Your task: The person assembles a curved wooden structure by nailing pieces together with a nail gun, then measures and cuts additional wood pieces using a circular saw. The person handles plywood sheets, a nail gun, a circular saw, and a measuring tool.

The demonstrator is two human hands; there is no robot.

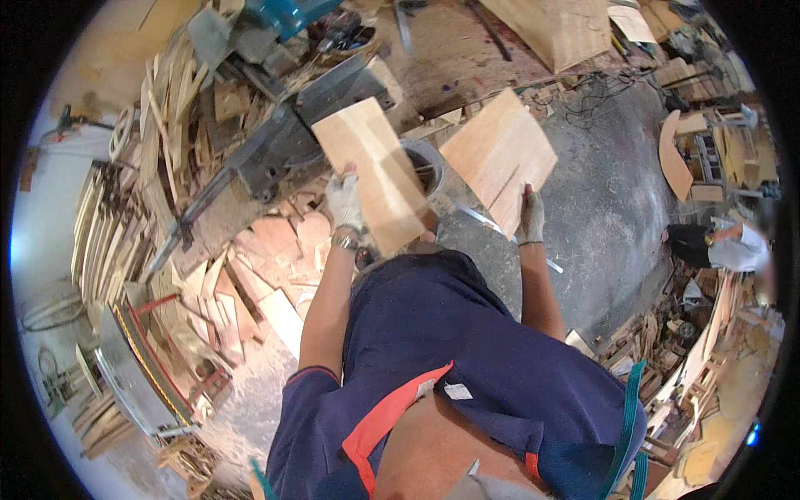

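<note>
My left hand [343,198], in a pale fingerless glove with a watch at the wrist, grips a rectangular wooden board [375,175] by its left edge. The thumb lies on the board's face; the other fingers are hidden behind it. My right hand [531,215], gloved the same way, holds a second wooden board [500,154] by its lower right edge. That board is wider, light in grain, with a dark narrow slot or line near my thumb. Both boards are held up in front of me, apart from each other.
A long grey metal machine [275,142] stands at left, beside stacked wood strips [104,242]. Offcuts [225,308] and sawdust cover the floor below. A round bucket-like container [427,167] sits behind the boards. Another person [725,246] is at far right. Cables [596,96] lie on the grey floor.
</note>
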